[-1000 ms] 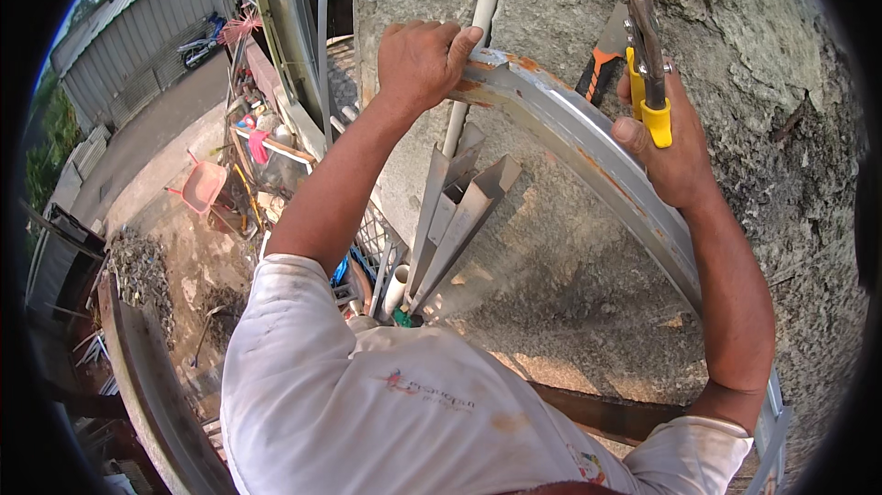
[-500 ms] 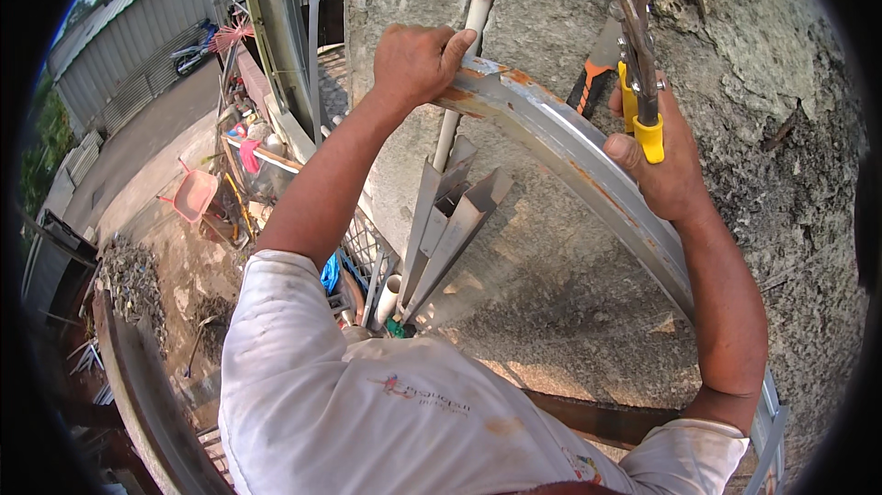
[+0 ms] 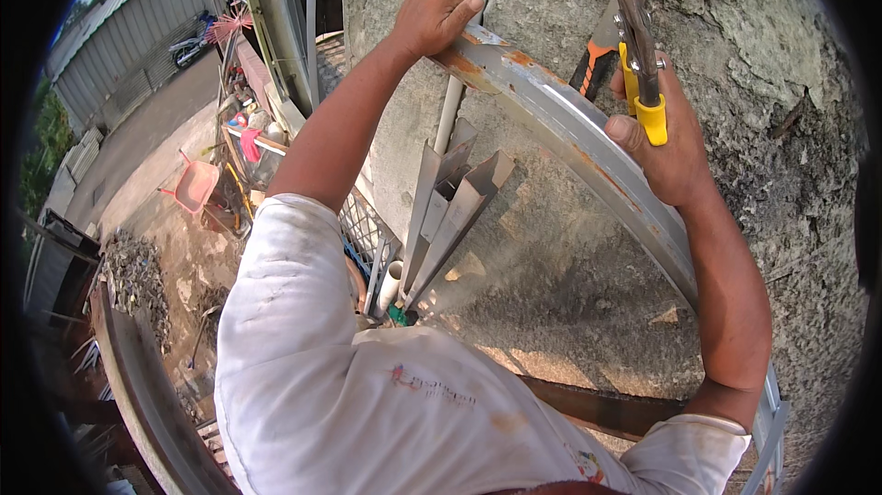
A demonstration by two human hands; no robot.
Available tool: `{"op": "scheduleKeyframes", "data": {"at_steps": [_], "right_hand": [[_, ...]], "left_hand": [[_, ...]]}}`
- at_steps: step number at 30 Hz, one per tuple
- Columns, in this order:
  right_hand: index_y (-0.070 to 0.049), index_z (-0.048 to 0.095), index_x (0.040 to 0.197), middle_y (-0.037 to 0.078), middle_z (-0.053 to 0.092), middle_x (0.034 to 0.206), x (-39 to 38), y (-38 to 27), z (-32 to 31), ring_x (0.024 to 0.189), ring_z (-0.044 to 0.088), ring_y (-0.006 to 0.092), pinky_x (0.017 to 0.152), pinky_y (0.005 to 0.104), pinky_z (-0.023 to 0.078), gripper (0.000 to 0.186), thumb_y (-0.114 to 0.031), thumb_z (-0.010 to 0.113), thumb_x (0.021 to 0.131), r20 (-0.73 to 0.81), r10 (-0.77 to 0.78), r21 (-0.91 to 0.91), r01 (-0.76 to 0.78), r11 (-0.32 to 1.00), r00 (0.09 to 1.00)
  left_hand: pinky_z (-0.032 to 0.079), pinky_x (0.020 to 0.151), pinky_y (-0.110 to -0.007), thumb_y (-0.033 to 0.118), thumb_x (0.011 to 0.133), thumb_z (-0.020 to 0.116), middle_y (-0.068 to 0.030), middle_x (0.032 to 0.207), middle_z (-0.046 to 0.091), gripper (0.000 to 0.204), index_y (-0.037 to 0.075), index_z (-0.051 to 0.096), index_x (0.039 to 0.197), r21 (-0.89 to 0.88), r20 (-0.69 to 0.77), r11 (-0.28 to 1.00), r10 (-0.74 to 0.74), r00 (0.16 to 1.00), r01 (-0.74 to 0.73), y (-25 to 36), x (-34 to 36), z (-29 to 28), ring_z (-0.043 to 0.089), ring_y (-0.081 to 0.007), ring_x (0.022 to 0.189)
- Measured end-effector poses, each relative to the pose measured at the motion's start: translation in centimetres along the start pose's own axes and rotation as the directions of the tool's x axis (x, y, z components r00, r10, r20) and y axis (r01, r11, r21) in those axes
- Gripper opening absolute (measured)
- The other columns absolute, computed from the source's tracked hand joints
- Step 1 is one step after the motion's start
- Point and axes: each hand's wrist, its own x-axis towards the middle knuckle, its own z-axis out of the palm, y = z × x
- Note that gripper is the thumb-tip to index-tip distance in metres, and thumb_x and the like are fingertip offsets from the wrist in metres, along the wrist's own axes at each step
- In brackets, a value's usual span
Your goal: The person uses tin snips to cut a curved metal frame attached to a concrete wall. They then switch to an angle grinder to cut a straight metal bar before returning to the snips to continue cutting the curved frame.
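My left hand (image 3: 436, 22) is closed around the far end of a long grey metal channel (image 3: 588, 132) with rust patches. The channel runs down to the right, behind my right forearm. In my right hand (image 3: 675, 141) is a pair of snips (image 3: 650, 113) with yellow grips and dark, worn metal jaws pointing up, away from me. The fingers wrap round the grips, partly hidden, with the thumb beside them. That hand is close over the channel; whether it touches is unclear. Just left of the snips lies a tool with an orange and black handle (image 3: 593, 68).
A rough concrete surface (image 3: 570, 284) spreads under the channel. Several cut metal channels (image 3: 459, 219) stand upright beside a pale pipe (image 3: 452, 109). Lower down on the left are a wheelbarrow (image 3: 196, 184), a rubble heap (image 3: 133, 284) and a motorcycle (image 3: 190, 49).
My left hand has moved a little farther from me and to the right, raising the channel's far end with it. My right hand keeps its hold on the snips.
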Motion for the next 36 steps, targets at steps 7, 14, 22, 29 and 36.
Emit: {"op": "scheduleKeyframes", "data": {"at_steps": [7, 14, 22, 29, 36], "right_hand": [[-0.011, 0.049, 0.125, 0.010, 0.057, 0.104, 0.2, 0.1, 0.7, 0.095, 0.061, 0.0262, 0.083, 0.0441, 0.051, 0.080, -0.074, 0.066, 0.079, -0.049, -0.083, 0.040, 0.085, 0.996, 0.995], [-0.011, 0.050, 0.119, 0.008, 0.056, 0.101, 0.0, 0.5, 0.4, 0.098, 0.061, 0.0254, 0.084, 0.0460, 0.051, 0.082, -0.079, 0.065, 0.076, -0.032, -0.017, 0.024, 0.017, 1.000, 0.999], [-0.010, 0.049, 0.126, 0.011, 0.057, 0.104, -0.3, -0.4, 0.4, 0.100, 0.061, 0.0286, 0.083, 0.0474, 0.051, 0.093, -0.082, 0.067, 0.070, -0.022, 0.031, 0.000, -0.031, 1.000, 0.999], [-0.009, 0.049, 0.130, 0.010, 0.057, 0.101, -0.3, 0.3, 0.4, 0.098, 0.061, 0.0272, 0.083, 0.0456, 0.051, 0.097, -0.080, 0.071, 0.068, -0.018, 0.049, -0.017, -0.050, 0.999, 0.999], [-0.010, 0.050, 0.130, 0.009, 0.058, 0.106, -0.1, -0.2, -0.1, 0.101, 0.062, 0.0269, 0.087, 0.0449, 0.050, 0.087, -0.072, 0.073, 0.074, -0.012, 0.016, -0.029, -0.017, 0.999, 1.000]], "left_hand": [[0.046, 0.067, -0.048, 0.056, 0.099, 0.043, -0.0148, 0.069, 0.067, 0.058, 0.009, 0.074, 0.082, 0.176, -0.104, 0.983, -0.026, 0.994, 0.044, 2.1, -2.1, -1.9, 0.063, -0.0366, 0.063], [0.041, 0.075, -0.048, 0.057, 0.100, 0.042, -0.0124, 0.066, 0.065, 0.060, 0.009, 0.071, 0.081, 0.327, -0.121, 0.909, -0.230, 0.966, 0.257, 8.2, -5.0, -4.5, 0.063, -0.0340, 0.066], [0.037, 0.076, -0.045, 0.061, 0.097, 0.040, -0.0105, 0.079, 0.057, 0.061, 0.007, 0.064, 0.082, 0.189, -0.680, 0.966, 0.258, 0.686, -0.175, 0.2, 0.4, 2.1, 0.055, -0.0317, 0.079], [0.033, 0.070, -0.047, 0.048, 0.099, 0.040, -0.0155, 0.077, 0.044, 0.049, 0.004, 0.049, 0.079, 0.029, -0.710, 0.959, 0.218, 0.670, -0.282, -0.4, 3.1, 5.2, 0.043, -0.0351, 0.074], [0.048, 0.074, -0.050, 0.065, 0.099, 0.035, -0.0187, 0.076, 0.067, 0.073, 0.002, 0.072, 0.090, 0.187, 0.267, 0.959, -0.260, 0.928, 0.215, 4.5, -1.7, -3.9, 0.064, -0.0413, 0.076]]}}
